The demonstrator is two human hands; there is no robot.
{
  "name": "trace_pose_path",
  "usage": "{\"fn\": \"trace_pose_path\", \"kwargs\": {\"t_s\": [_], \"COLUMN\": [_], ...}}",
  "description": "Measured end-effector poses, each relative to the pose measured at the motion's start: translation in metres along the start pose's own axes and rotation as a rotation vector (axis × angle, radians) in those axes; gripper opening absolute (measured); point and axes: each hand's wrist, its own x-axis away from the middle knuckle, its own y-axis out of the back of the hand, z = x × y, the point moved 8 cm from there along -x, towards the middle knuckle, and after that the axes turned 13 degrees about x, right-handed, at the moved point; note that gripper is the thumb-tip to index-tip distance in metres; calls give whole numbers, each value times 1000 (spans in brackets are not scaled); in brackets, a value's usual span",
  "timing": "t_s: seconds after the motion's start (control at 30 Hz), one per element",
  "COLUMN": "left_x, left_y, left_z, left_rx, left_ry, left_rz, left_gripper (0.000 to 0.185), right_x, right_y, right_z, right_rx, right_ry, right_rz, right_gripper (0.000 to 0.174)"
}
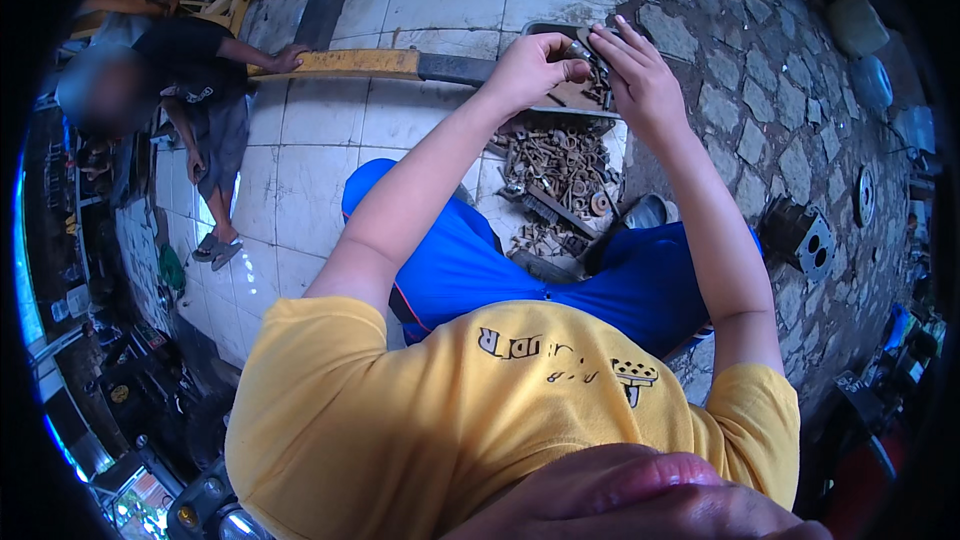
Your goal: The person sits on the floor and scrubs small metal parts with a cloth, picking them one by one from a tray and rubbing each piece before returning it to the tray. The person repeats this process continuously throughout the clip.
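My left hand (536, 69) pinches a small shiny metal cylindrical part (577, 52) between thumb and index finger, above a shallow rectangular tray (574, 112). Close beside it, my right hand (636, 69) reaches over the tray's right side with straight fingers. Its fingertips are at a dull flat piece (584, 35); whether they hold it is hidden. Several bolts (598, 90) lie in the tray. On the tiles between the tray and my feet spreads a heap of rusty bolts, nuts and washers (559, 157). A wire brush (541, 206) rests at the heap's near side.
A yellow and black metal beam (341, 64) crosses left of the tray. Another person (199, 64) stands there, one hand on it. White tiles (322, 180) meet rough stone paving (750, 109). An engine block (806, 240), a metal disc (866, 196) and plastic jerrycans (859, 24) are rightward.
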Motion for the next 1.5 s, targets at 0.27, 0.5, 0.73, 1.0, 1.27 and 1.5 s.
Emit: {"fn": "trace_pose_path", "kwargs": {"t_s": [0.27, 0.5, 0.73, 1.0, 1.27, 1.5], "left_x": [-6, -1, -3, -7, -5, -7], "left_y": [1, 0, 0, 5, 4, 5], "left_z": [8, 0, 4, 8, 9, 10], "left_rx": [133, 47, 133, 91, 33, 81], "left_ry": [-65, -64, -62, -32, -20, -53], "left_rz": [10, -2, 18, 12, 8, 13], "left_gripper": [30, 31, 31, 25, 24, 25], "right_x": [-2, 0, 1, -3, 3, 0], "right_y": [5, 10, -1, 0, 3, -1], "right_z": [6, 18, 4, 5, 7, 2], "right_rx": [-40, -151, -144, -69, -81, -58], "right_ry": [27, 51, -53, -30, -30, -36], "right_rz": [-18, -44, -21, -31, -29, -29], "right_gripper": [47, 46, 47, 46, 45, 44]}}
